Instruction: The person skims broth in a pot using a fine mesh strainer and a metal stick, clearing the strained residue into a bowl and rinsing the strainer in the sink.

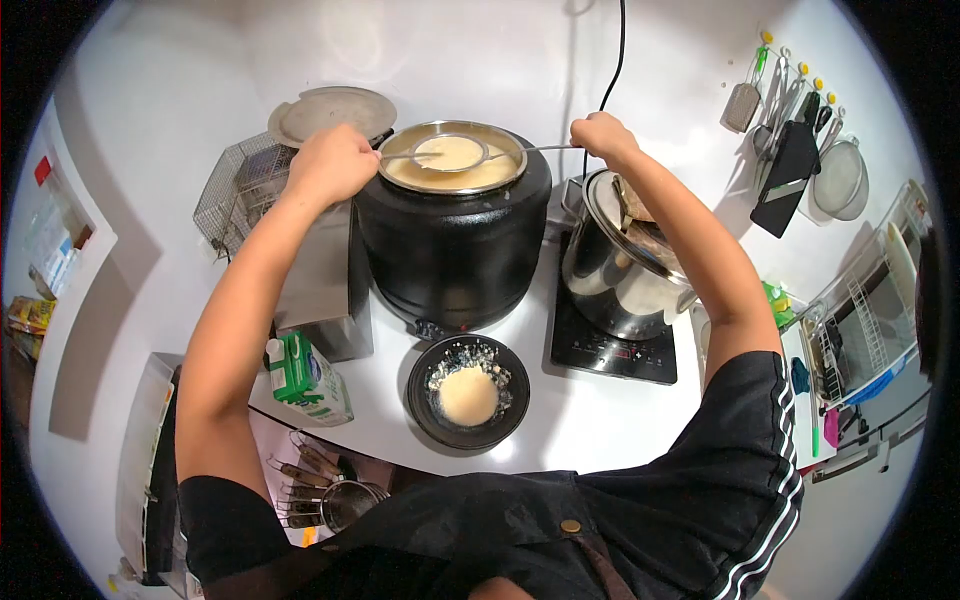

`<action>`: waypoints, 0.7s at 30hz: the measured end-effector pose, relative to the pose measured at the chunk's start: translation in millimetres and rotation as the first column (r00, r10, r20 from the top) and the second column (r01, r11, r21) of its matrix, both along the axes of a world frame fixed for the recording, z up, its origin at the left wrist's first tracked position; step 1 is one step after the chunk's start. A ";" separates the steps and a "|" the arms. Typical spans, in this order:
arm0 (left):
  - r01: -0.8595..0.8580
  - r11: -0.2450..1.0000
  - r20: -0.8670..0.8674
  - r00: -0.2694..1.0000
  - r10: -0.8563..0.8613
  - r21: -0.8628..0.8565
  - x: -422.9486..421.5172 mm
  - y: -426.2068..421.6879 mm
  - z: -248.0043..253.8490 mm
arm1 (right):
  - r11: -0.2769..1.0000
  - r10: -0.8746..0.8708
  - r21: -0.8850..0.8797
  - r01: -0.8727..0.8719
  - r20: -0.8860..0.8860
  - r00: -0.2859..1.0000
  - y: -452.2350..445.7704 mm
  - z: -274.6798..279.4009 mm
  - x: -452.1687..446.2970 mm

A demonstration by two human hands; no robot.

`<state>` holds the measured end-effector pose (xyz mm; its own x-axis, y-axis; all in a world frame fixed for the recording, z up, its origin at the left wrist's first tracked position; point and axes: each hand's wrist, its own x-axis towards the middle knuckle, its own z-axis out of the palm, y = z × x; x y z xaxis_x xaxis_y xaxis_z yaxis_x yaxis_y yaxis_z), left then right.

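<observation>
My left hand (335,165) is closed around a thin metal utensil (405,156), its tip over the creamy liquid inside a round strainer (450,168); the tip's shape is unclear. My right hand (605,138) grips the strainer's long handle from the other side. The strainer's ring sits at the surface of the cream-coloured soup (405,172) in a black soup kettle (455,250) with a steel rim. In front of the kettle, a black bowl (425,425) holds pale liquid with small lumps stuck to its side.
A steel pot (620,290) with its lid tilted stands on a black induction cooker (610,355) at the right. A green-and-white carton (308,380) stands left of the bowl. Utensils, including a sieve (842,180), hang on the right wall. A wire basket (235,190) is left of the kettle.
</observation>
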<state>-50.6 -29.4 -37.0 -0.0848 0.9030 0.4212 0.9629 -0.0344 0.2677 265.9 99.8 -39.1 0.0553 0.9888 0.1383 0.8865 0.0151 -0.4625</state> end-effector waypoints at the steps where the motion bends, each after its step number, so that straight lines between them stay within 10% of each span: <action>1: 0.044 0.998 0.007 0.999 -0.044 -0.045 -0.9 -2.0 1.5 | 1.000 -0.001 0.004 0.001 -0.001 1.000 1.2 0.5 0.7; 21: 0.119 0.990 0.043 0.992 -0.116 -0.082 -1.7 -10.7 4.5 | 1.000 -0.015 -0.010 0.015 0.003 1.000 0.5 -1.3 -0.3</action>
<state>-52.4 -40.1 -32.5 0.0094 0.9396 0.3420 0.9427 -0.1224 0.3105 265.6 100.3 -40.4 0.0701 0.9892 0.1288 0.8878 -0.0029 -0.4602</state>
